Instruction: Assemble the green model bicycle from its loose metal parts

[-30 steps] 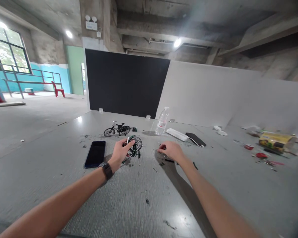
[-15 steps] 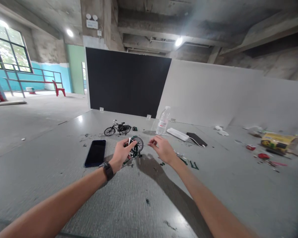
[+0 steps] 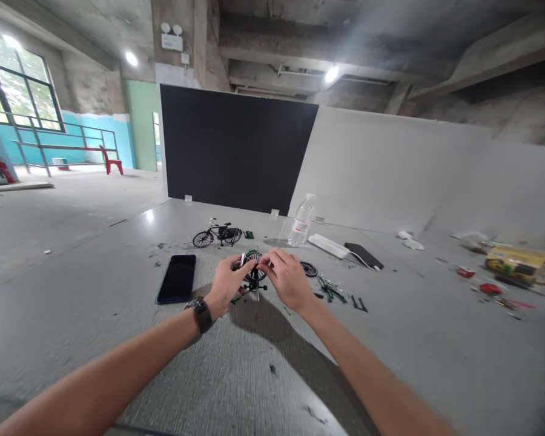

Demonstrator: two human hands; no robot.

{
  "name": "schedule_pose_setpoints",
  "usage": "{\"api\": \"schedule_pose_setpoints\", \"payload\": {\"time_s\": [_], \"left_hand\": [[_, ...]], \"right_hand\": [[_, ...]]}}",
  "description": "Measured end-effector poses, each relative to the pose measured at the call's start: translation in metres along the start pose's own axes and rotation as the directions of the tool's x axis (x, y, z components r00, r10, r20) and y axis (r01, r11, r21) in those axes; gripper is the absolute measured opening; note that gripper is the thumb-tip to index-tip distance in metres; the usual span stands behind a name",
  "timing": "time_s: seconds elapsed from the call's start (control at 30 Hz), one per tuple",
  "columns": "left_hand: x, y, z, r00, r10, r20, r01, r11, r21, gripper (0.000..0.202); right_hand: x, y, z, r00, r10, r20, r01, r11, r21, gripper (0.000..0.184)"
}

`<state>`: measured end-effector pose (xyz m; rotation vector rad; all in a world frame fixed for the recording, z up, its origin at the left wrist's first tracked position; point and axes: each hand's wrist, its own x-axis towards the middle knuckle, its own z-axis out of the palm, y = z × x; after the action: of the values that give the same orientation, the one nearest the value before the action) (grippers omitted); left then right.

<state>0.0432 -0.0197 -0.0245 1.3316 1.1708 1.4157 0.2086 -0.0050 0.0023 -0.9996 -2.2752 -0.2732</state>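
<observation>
A partly built model bicycle (image 3: 257,280) with dark green frame parts and a black spoked wheel is gripped in my left hand (image 3: 229,280), which wears a dark watch. My right hand (image 3: 287,280) is pinched close at the right side of that wheel, near its hub. Whatever its fingertips hold is too small or hidden to make out. Just beyond the right hand lies a loose spoked wheel (image 3: 309,269). Green frame parts (image 3: 331,292) are scattered to its right. Farther back stands a complete black model bicycle (image 3: 217,234).
A phone (image 3: 177,278) lies to the left. Behind the hands are a water bottle (image 3: 301,221), a white power strip (image 3: 329,246) and a dark power bank or phone (image 3: 363,257). A yellow package (image 3: 520,261) and small red pieces lie at the far right.
My right hand has moved left to the wheel of the held model, from a spot apart from it. The left hand keeps its hold. The view has shifted slightly.
</observation>
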Motion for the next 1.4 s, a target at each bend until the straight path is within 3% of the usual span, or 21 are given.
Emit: {"api": "schedule_pose_setpoints", "payload": {"time_s": [0.3, 0.87, 1.4], "left_hand": [[-0.001, -0.0015, 0.0021, 0.998, -0.064, 0.022, 0.065, 0.997, -0.047, 0.037], [-0.0036, 0.0011, 0.0019, 0.998, -0.057, 0.012, 0.058, 0.997, -0.052, 0.036], [-0.0049, 0.0024, 0.0036, 1.0, -0.029, -0.008, 0.029, 0.998, -0.049, 0.035]], "right_hand": [[-0.0012, -0.0014, 0.0024, 0.999, -0.035, -0.034, 0.034, 0.998, -0.048, 0.025], [-0.0026, -0.0026, -0.0007, 0.999, -0.04, -0.018, 0.038, 0.995, -0.093, 0.021], [-0.003, -0.0046, -0.0011, 1.0, 0.025, 0.007, -0.025, 1.0, -0.016, 0.019]]}}
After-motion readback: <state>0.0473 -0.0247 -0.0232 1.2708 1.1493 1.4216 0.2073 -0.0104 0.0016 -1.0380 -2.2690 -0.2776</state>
